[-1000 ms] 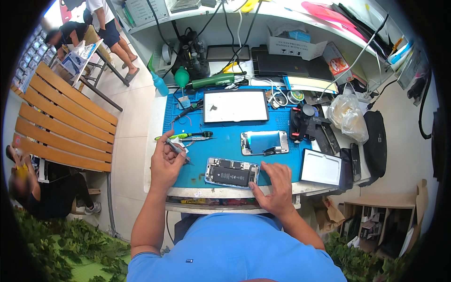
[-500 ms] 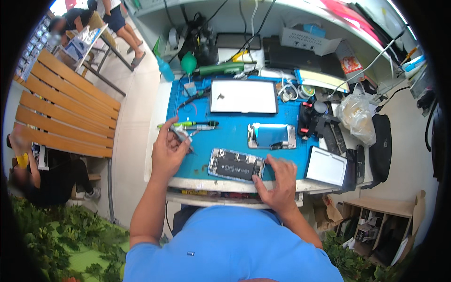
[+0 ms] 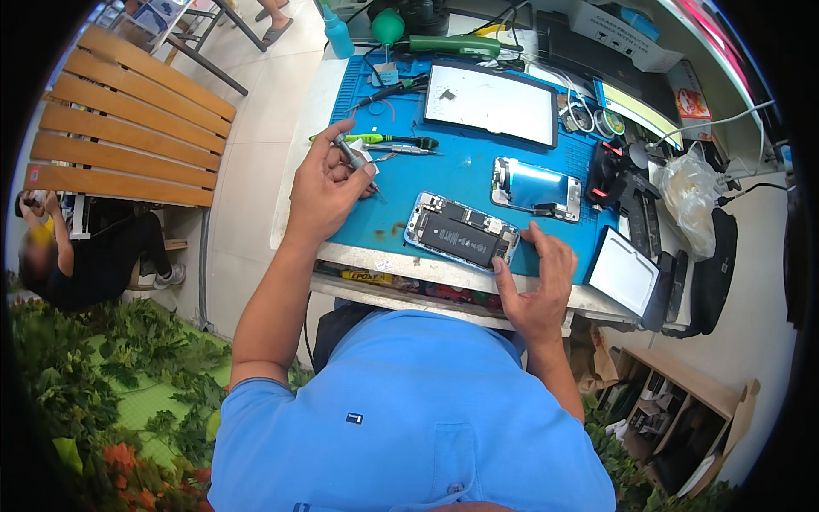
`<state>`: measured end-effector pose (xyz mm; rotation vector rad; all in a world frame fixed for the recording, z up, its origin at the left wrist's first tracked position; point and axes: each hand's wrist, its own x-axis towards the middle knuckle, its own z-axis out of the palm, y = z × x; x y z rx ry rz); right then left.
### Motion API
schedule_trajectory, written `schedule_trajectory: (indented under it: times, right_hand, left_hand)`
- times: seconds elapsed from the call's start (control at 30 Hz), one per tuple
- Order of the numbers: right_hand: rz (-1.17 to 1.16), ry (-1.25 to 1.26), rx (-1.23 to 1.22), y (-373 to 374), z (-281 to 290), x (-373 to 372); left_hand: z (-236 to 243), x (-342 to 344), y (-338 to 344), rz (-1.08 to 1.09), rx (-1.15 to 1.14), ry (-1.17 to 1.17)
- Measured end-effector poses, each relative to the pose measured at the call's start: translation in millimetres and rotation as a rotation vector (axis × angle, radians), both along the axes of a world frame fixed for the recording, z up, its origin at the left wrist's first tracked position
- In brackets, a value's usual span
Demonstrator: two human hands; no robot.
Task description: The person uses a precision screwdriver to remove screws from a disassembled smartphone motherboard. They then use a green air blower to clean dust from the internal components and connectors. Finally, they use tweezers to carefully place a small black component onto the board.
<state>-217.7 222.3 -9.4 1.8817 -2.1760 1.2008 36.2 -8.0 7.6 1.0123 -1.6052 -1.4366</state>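
An opened smartphone (image 3: 456, 232) lies on the blue mat with its black battery and inner boards bared. My right hand (image 3: 544, 286) grips its right end, the thumb at the near edge and a finger at the end edge. In my left hand (image 3: 331, 188) is a slim silver precision screwdriver (image 3: 351, 158), tip pointing down at the mat left of the phone. Behind that hand lie a green-and-black pen-like tool (image 3: 375, 138) and a thin grey tool (image 3: 409, 149). Beyond the phone rests a detached phone screen assembly (image 3: 536, 189), its shiny back upward.
A white-faced tray (image 3: 490, 104) with small dark bits sits farther back on the blue mat (image 3: 384, 218). To the right are a black-and-red clamp (image 3: 607, 171), a white open box (image 3: 624, 271) and a plastic bag (image 3: 689, 200). A blue bottle (image 3: 338, 34) and green air blower (image 3: 388, 30) stand behind.
The view has shifted, so the bench sits farther right and higher. My left hand has turned, bringing the screwdriver into plain sight. The right hand stays at the phone.
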Motion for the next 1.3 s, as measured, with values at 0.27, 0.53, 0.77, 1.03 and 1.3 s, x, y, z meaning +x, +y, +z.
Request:
schedule_trajectory:
  times: [0.27, 0.53, 0.77, 1.03, 1.3]
  right_hand:
    - [-0.003, 0.006, -0.003, 0, -1, 0]
    - [-0.001, 0.015, -0.010, 0, -2, 0]
    - [0.000, -0.031, -0.029, 0, -1, -1]
    - [0.875, -0.461, -0.178, 24, 129, -9]
    - [1.529, -0.902, -0.301, 18, 156, 17]
  left_hand:
    - [1, -1, -1, -0.009, -0.038, -0.078]
    - [0, -1, -2, -0.011, -0.055, -0.091]
    - [-1, -2, -1, 0.004, -0.050, -0.016]
    - [-4, -1, -1, -0.002, -0.071, 0.036]
    - [-5, 1, 3, 0.026, -0.089, 0.025]
